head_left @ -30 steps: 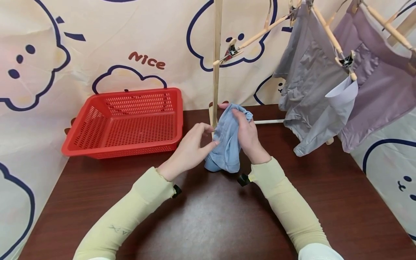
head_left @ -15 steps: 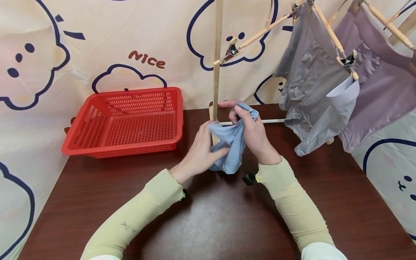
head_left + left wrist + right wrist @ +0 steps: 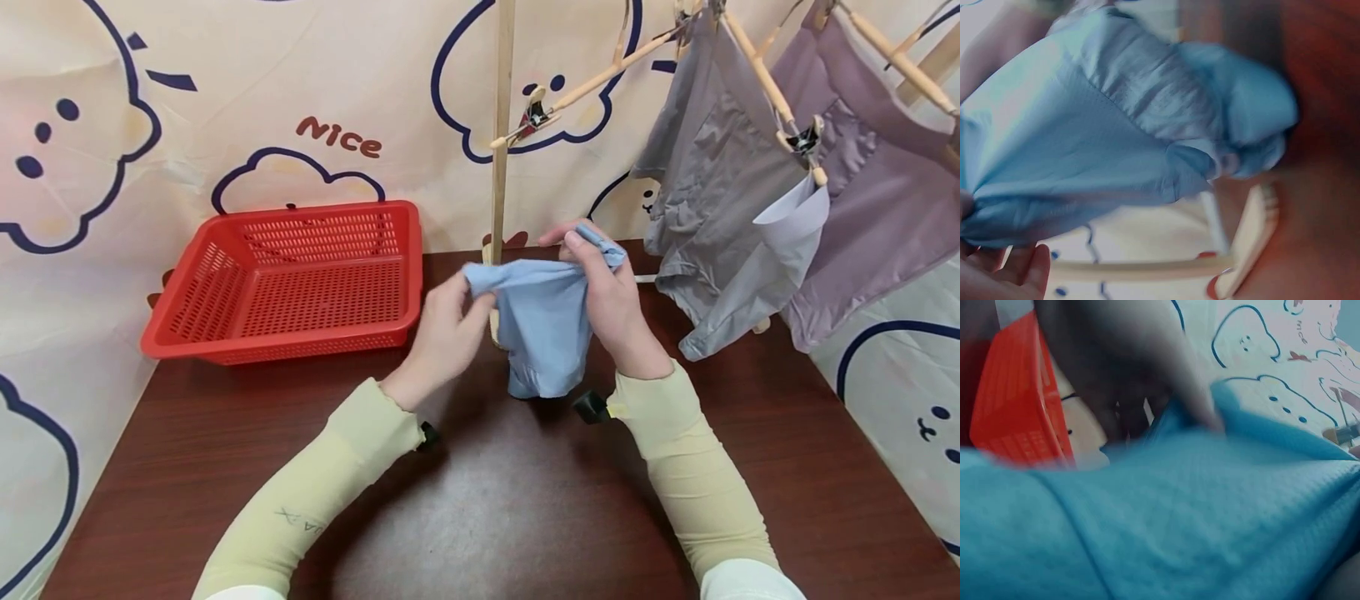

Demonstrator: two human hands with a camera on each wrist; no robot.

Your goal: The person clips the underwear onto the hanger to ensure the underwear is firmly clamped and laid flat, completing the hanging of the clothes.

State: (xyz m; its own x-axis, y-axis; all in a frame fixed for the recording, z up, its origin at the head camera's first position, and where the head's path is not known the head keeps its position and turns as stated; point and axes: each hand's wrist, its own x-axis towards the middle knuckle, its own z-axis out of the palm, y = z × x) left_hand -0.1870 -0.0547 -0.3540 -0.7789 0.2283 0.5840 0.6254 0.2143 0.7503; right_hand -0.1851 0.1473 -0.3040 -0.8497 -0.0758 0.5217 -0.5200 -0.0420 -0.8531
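A light-blue garment (image 3: 543, 329) with a gathered seam hangs between my two hands, just above the table. My left hand (image 3: 438, 337) pinches its upper left corner between thumb and fingers. At the upper right, my right hand (image 3: 618, 308) grips the bunched top edge, thumb over the cloth and index finger pointing out to the left. In the left wrist view the gathered part (image 3: 1154, 94) of the cloth shows, its lower end folded. Cloth (image 3: 1179, 512) fills the lower half of the right wrist view, blurred, and hides most of my right hand there.
A red perforated basket (image 3: 300, 343) stands at the back left. Behind the garment rises a wooden post (image 3: 500, 200). An overhead clip hanger (image 3: 600, 79) reaches toward the post. A grey garment (image 3: 738, 175) and a mauve garment (image 3: 877, 217) hang from hangers at the right.
My left hand has taken hold of the garment's edge. My right hand has moved right and slightly up, so the bunched cloth is now spread between both hands.
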